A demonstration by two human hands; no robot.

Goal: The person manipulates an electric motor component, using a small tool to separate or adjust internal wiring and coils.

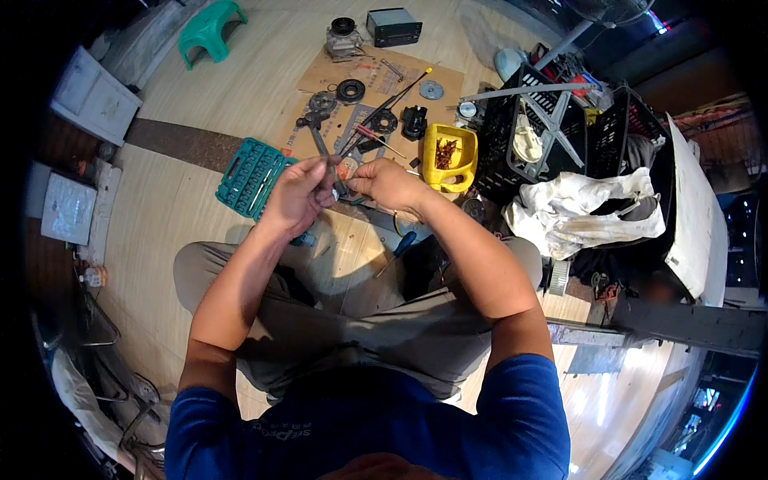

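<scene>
My left hand [301, 196] is closed, its thumb and fingers pinched around a small dark part that I cannot make out. Close beside it, my right hand [390, 186] is closed too, fingertips pressed together on something too small to name. Just beyond the left fingertips is a hammer-like tool [318, 138], its handle end running up to the hand; whether they touch I cannot tell. Beyond the right hand, a red-handled screwdriver [373, 134] lies on the cardboard [316, 76]. A blue-handled screwdriver [405, 243] rests on the floor between my legs.
A green socket set case [251, 178] lies open at left. A yellow cut-open jug [450, 181] holding small brown pieces stands at right, near black crates [498, 148] and white cloth [588, 210]. Pulleys [350, 91], a compressor-like metal unit [344, 44] and a car radio [394, 27] sit farther off.
</scene>
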